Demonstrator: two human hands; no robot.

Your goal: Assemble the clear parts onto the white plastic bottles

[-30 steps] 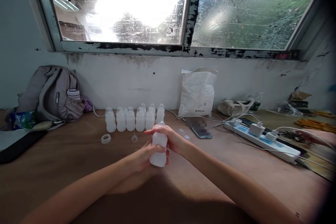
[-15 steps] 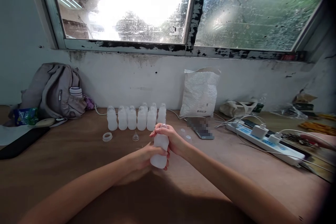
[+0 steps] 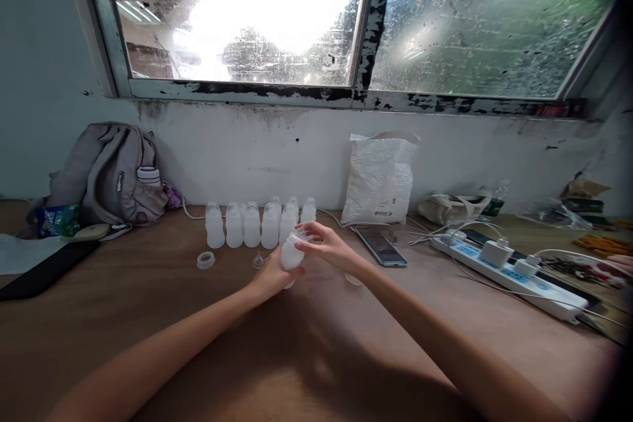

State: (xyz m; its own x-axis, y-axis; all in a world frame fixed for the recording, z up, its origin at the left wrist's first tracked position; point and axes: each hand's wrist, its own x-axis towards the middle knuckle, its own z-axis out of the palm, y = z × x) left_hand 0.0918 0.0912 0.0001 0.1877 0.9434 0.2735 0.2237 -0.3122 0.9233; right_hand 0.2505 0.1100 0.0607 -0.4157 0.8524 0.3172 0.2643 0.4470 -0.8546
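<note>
My left hand [image 3: 271,277] is wrapped round the body of a frosted baby bottle [image 3: 291,256], which is tilted above the table. At the bottle's top, my right hand [image 3: 326,245] has its fingers closed about the neck end; the small part between its fingertips is too blurred to make out. Behind my hands, several similar baby bottles [image 3: 235,227] stand upright in a cluster. A clear nipple [image 3: 258,260] lies in front of them, and a white ring collar [image 3: 206,260] rests to its left. A pale round piece [image 3: 353,279] shows partly under my right forearm.
A phone [image 3: 380,246] and a white padded bag [image 3: 380,181] are behind my right hand. A power strip [image 3: 524,283] with chargers and cables runs along the right. On the left are a grey backpack [image 3: 111,175] and a black flat object [image 3: 47,270]. Another person's hand [image 3: 620,264] shows at the right edge.
Both hands have moved up and away from me with the bottle, which now leans more. My right fingers have shifted from covering the bottle's top to pinching at its side.
</note>
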